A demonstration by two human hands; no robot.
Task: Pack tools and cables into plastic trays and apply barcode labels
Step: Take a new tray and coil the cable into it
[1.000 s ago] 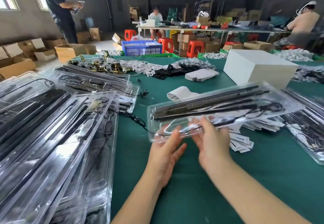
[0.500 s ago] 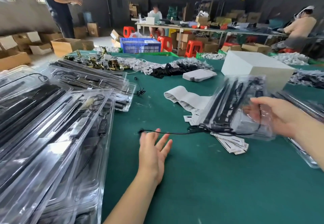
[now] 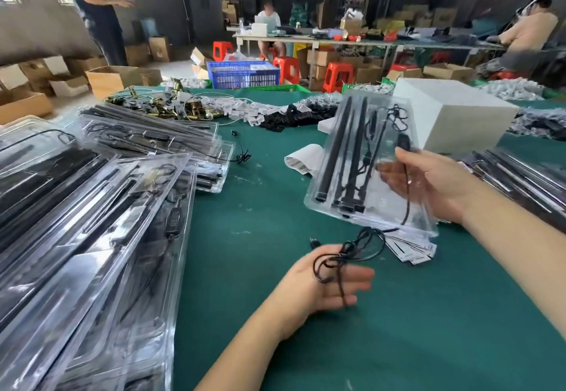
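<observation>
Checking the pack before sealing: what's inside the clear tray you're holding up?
Inside the tray: black rods and a black cable. Fingers behind blur the rest.

black cable (image 3: 343, 256), clear tray (image 3: 367, 176), green tablecloth (image 3: 428, 329)
</observation>
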